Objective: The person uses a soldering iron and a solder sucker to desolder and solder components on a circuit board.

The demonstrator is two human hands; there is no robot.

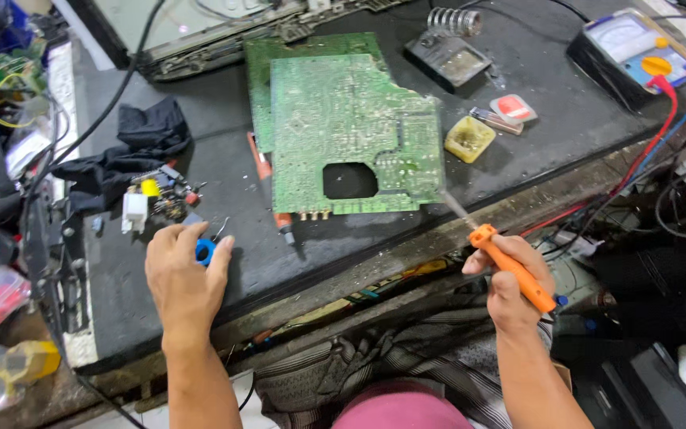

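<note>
The circuit board (343, 127) is matt green, with a fine grainy surface of solder points. The soldering iron (510, 270) has a smooth orange plastic handle and a thin metal tip. The work mat (224, 238) looks like dark rubber, dull and dusty. The black cloth (140, 139) is soft and wrinkled. The iron stand (450, 44) has a shiny metal spring on a dark base. The small blue part (205, 251) under the left hand (184, 278) seems glossy plastic. The meter (637, 48) has a smooth plastic case.

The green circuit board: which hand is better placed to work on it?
Right. The right hand holds the orange soldering iron, its tip near the green circuit board; the left hand rests on a blue object.
</note>
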